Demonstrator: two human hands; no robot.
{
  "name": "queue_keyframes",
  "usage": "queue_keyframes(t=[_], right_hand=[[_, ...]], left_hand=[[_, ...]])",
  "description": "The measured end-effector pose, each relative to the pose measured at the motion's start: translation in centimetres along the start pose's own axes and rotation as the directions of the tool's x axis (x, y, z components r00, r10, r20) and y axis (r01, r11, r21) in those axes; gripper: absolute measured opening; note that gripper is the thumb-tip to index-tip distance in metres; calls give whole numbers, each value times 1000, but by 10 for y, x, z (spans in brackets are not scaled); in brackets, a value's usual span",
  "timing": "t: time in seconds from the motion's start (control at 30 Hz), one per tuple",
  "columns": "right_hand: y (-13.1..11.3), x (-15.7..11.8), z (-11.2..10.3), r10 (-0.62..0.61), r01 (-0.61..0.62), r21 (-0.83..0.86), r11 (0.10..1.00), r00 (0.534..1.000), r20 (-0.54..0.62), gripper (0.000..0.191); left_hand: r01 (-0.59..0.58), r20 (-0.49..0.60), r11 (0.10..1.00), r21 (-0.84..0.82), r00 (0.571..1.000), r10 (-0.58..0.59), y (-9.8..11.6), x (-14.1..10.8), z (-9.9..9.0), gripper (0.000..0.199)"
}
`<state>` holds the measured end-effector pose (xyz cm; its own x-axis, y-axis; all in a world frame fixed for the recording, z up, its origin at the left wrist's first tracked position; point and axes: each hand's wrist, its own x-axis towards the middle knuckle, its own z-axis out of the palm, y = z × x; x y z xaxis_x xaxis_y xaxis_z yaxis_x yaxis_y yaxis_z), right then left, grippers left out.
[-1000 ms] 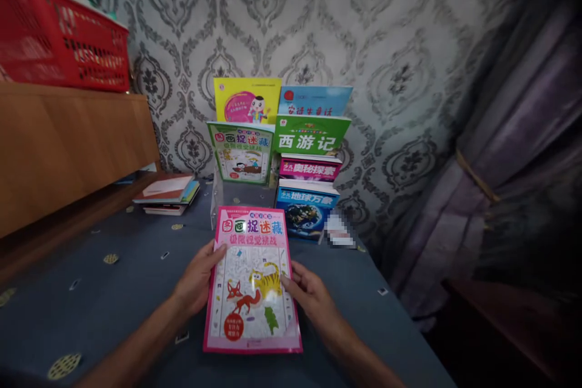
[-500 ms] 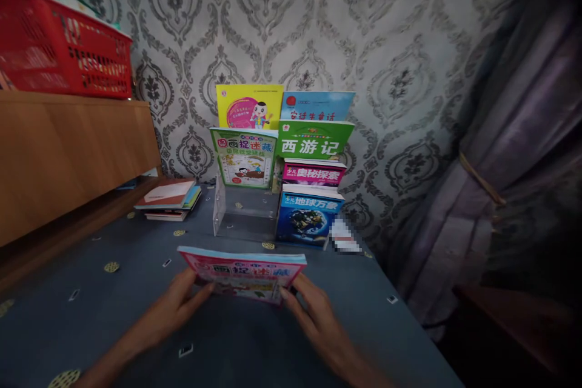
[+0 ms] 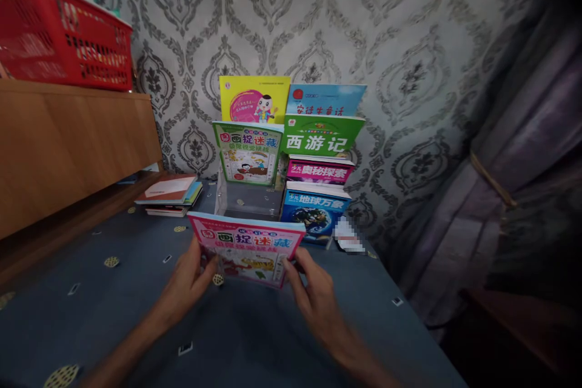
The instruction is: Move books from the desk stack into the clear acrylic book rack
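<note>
Between my two hands I hold a pink-bordered picture book (image 3: 250, 248), its cover tilted up towards me. My left hand (image 3: 188, 279) grips its left edge, thumb on the front. At the right edge my right hand (image 3: 316, 288) pinches it the same way. Just behind stands a clear book rack (image 3: 250, 200), partly hidden by the held book. In its left column are a green picture book (image 3: 249, 154) and a yellow book (image 3: 240, 100). The right column holds a light blue book (image 3: 325, 100), a green book (image 3: 322, 136), a magenta book (image 3: 318, 171) and a dark blue earth book (image 3: 313, 215).
A small pile of books (image 3: 168, 194) lies left of the rack on the dark patterned tablecloth (image 3: 136, 273). Further left, a red basket (image 3: 68, 36) sits on a wooden cabinet (image 3: 77, 145). A curtain (image 3: 459, 224) hangs at the right.
Both hands have raised the pink picture book and moved it forward, nearer the rack. Its cover now faces me more fully. The view has shifted slightly.
</note>
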<state>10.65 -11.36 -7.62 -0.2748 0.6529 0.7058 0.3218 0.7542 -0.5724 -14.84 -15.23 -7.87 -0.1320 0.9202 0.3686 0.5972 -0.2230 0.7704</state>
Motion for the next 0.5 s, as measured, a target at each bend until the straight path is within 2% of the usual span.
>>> queue_keyframes(t=[0.1,0.27,0.5], right_hand=[[3,3,8,-17,17,5,1000,1000,-11,14],[17,-5,20,27,-27,-13,1000,999,38,16],[20,-2,21,67,-66,-23,998,996,56,22]], left_hand=[[18,-64,1000,7,998,-18,1,11,5,36],[86,-55,996,-22,995,-87,-9,13,18,32],[80,-83,996,41,994,-77,-11,14,18,30]])
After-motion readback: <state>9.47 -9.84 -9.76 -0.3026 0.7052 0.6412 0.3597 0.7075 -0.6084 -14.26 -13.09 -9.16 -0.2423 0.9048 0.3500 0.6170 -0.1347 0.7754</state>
